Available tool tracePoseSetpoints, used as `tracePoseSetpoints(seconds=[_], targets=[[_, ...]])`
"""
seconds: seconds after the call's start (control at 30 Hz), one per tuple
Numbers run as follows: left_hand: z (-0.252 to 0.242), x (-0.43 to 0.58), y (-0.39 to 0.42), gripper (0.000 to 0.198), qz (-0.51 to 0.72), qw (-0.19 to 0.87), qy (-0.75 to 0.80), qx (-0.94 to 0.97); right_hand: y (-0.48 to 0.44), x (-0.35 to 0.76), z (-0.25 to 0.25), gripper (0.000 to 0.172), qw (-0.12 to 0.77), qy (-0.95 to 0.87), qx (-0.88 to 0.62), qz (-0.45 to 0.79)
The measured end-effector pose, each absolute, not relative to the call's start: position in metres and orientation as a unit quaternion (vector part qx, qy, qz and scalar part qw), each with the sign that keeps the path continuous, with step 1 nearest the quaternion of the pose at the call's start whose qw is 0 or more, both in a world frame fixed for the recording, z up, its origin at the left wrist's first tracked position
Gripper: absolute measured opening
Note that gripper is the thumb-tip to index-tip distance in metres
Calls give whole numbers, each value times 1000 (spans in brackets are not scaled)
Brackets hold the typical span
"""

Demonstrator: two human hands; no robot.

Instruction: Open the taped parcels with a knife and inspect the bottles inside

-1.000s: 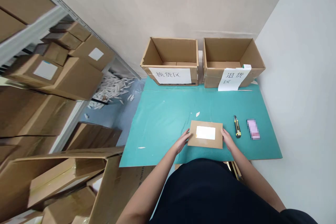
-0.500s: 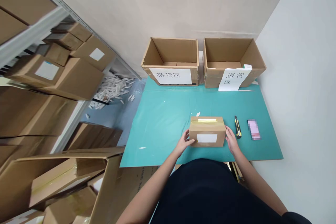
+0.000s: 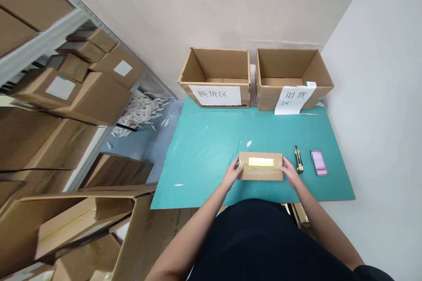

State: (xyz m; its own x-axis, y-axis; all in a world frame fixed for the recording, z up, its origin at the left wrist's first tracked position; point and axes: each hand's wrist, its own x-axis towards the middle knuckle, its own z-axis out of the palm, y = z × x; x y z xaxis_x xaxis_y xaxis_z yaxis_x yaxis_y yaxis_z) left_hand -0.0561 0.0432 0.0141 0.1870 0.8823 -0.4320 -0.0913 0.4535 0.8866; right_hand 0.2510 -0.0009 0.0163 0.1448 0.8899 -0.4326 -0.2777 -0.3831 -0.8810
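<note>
Taped cardboard parcel point(image 3: 260, 174), held straight ahead of the person, near the front edge of the green-topped bench point(image 3: 211, 140), with a white and yellow label strip point(image 3: 261, 162) showing under its tape. From where I stand, I can't tell whether its underside touches the bench or is slightly lifted. Its long axis runs left to right, roughly in line with the front edge, and it lies directly between the two hands, so neither is nearer. The left hand point(image 3: 232, 173) is clamped on the left end and the right hand point(image 3: 290, 171) on the right end, thumbs toward the person.

Just beside the right hand, a black-and-yellow utility knife point(image 3: 298, 159) lies on the bench, with a blurred pink object point(image 3: 318, 162) beyond it, so room on that side is tighter. The broader green stretch runs to the left and toward the back, a white paper scrap point(image 3: 249, 143) just past the parcel. Along the far edge stand two cartons, the left open carton point(image 3: 245, 92) and the right open carton point(image 3: 266, 102), each with a paper sign on its front. A plain white wall point(image 3: 379, 118) closes off the right; loaded shelving point(image 3: 85, 160) rises well apart on the left
</note>
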Motion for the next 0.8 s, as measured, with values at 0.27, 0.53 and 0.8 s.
tracePoseSetpoints(seconds=[0.27, 0.53, 0.8], targets=[[10, -80, 6, 83, 374, 684, 505, 369, -35, 242, 20, 56, 495, -220, -611, 577], [7, -66, -2, 70, 278, 743, 562, 233, -46, 228, 7, 62, 444, -220, -585, 642], [-2, -64, 20, 88, 365, 706, 502, 341, -19, 240, -4, 71, 483, -280, -584, 589]])
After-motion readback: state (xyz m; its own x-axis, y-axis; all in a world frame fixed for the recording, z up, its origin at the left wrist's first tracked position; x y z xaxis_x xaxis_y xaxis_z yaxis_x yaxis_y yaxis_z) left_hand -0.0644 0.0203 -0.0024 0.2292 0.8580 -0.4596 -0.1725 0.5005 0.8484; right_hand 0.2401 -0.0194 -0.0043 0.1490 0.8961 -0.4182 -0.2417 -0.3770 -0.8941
